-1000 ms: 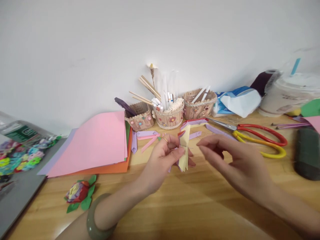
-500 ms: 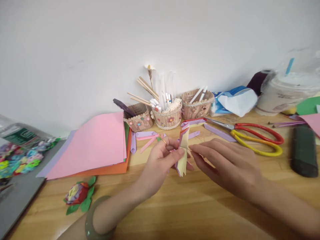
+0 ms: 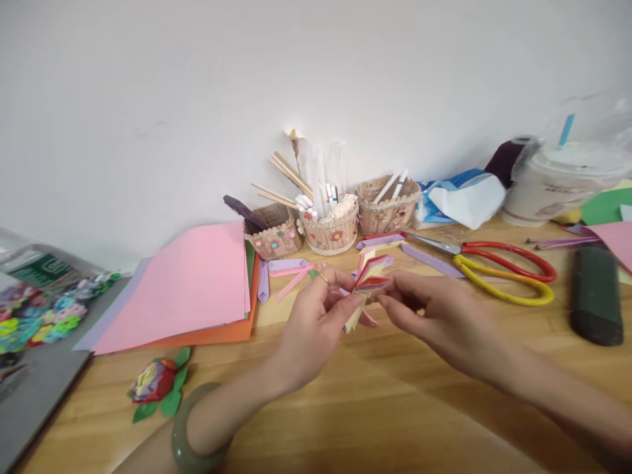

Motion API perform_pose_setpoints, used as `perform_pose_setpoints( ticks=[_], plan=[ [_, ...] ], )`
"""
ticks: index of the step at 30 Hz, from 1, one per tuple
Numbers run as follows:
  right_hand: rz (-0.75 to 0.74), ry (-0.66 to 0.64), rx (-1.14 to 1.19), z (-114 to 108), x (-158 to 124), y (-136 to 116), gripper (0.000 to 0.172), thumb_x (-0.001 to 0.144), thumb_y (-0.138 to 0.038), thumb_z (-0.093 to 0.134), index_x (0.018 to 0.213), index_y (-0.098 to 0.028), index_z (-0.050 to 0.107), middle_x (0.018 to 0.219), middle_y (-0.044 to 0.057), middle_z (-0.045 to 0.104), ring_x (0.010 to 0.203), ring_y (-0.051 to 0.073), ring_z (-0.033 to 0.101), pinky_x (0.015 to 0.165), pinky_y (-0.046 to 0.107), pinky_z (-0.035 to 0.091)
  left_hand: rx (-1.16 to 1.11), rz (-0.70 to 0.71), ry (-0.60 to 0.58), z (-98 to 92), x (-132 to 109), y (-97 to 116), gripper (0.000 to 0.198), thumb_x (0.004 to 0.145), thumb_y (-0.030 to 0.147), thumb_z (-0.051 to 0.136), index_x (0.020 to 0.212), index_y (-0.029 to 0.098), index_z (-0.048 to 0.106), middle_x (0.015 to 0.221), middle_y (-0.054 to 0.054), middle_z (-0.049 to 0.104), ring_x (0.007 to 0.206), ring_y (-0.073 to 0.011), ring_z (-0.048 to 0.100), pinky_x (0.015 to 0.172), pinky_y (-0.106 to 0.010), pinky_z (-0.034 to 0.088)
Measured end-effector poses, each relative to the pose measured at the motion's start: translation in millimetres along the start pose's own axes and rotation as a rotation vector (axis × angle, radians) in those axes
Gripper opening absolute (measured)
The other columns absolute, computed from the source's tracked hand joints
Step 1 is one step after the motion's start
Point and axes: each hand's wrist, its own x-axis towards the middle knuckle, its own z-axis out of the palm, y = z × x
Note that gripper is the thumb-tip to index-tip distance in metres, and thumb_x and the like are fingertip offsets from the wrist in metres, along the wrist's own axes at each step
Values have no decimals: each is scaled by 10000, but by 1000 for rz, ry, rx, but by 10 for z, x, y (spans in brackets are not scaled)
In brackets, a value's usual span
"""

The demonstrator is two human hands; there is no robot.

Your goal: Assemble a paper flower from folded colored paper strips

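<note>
Both hands meet over the middle of the wooden table (image 3: pixel 375 408). My left hand (image 3: pixel 316 322) pinches the middle of a bundle of folded paper strips (image 3: pixel 368 280), yellow, pink, red and purple. My right hand (image 3: pixel 434 313) grips the bundle's upper strips from the right and bends them sideways, fanning them out. A ring shows on my left hand and a green bangle (image 3: pixel 190 434) on that wrist.
A stack of pink, purple and orange paper sheets (image 3: pixel 192 286) lies to the left. Three popsicle-stick baskets (image 3: pixel 333 227) with pens stand by the wall. Red-and-yellow scissors (image 3: pixel 498 266), a dark case (image 3: pixel 595 296), a lidded cup (image 3: pixel 557 184), a paper flower (image 3: pixel 155 382) and loose strips (image 3: pixel 291 271) lie around.
My right hand has come in from the right and taken hold of the bundle. The upper strips, upright before, are now bent over to the right and spread apart.
</note>
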Motion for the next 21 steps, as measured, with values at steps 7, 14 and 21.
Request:
perform_pose_setpoints(
  ticks=[7,14,21],
  plan=[
    [535,-459,915,-100,73,55,238,751,-337,514,587,-188,427,491,-105,229,379,33,83,326,171,74,124,172,-55,-24,-3,-33,41,828,220,533,820,189,558,760,-4,608,658,-116,602,606,-225,460],
    [-118,240,-152,-13,-35,35,71,791,-211,505,770,-182,567,556,-24,534,457,93,461,421,218,347,-114,-57,-3,-50,57,-21,141,785,279,592,801,188,485,669,33,590,519,-112,601,469,-202,399],
    [-680,309,-909,-11,-124,165,107,802,-162,579,894,-188,532,681,0,647,593,128,571,539,255,410,-251,-210,-5,-24,28,0,158,745,247,622,764,178,482,634,30,580,581,-127,619,523,-224,473]
  ],
)
